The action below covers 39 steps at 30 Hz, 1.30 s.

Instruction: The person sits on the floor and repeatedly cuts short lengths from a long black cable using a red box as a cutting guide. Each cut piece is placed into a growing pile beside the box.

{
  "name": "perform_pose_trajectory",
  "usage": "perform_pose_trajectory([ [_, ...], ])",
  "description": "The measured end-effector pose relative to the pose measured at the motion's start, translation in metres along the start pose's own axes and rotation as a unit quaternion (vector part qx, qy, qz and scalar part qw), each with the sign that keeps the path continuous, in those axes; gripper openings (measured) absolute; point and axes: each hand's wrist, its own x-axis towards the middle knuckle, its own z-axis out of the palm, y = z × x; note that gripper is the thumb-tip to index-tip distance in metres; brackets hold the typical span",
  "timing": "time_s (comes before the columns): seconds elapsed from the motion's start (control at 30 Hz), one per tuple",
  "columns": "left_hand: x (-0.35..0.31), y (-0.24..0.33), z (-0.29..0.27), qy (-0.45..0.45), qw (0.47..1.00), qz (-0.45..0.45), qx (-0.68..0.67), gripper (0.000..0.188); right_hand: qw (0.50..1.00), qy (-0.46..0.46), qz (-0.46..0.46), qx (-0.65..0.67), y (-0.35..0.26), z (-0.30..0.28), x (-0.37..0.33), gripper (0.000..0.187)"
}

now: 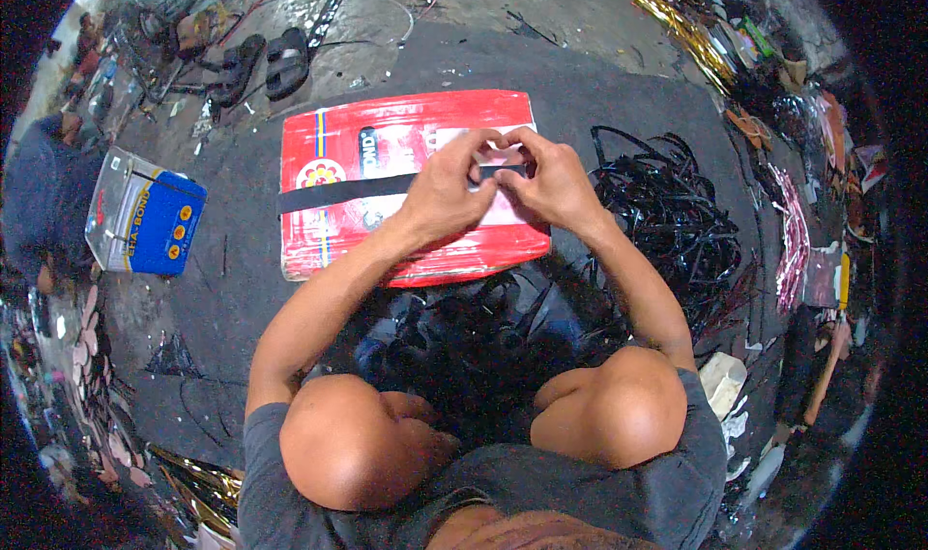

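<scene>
A long black strip lies across a flat red sheet on the dark floor. My left hand pinches the strip near its right end, fingers curled over it. Touching it from the right, my right hand grips the same end of the black strip, thumbs close together. A pale pink-white piece shows under my fingers on the red sheet; how it sits there is partly hidden. My bare knees fill the lower middle of the view.
A heap of black strips lies right of the sheet. A blue and silver can stands at left, near a seated person. Black sandals lie at the far side. Gold and pink foil scraps edge the right.
</scene>
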Motion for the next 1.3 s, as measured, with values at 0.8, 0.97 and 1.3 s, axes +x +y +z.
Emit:
perform_pose_trajectory([
  [0.8,0.001,-0.03,0.023,0.074,0.98,0.144,0.117,0.015,0.945,0.066,-0.248,-0.202,0.025,-0.019,-0.017,0.023],
  [0.97,0.003,-0.033,0.025,0.09,0.98,0.14,0.11,0.012,0.973,0.109,-0.189,-0.08,0.036,-0.003,-0.019,0.021],
  [1.3,0.006,-0.023,0.025,0.086,0.989,0.067,0.102,0.01,0.973,0.158,0.035,0.165,0.047,0.027,-0.012,0.016],
])
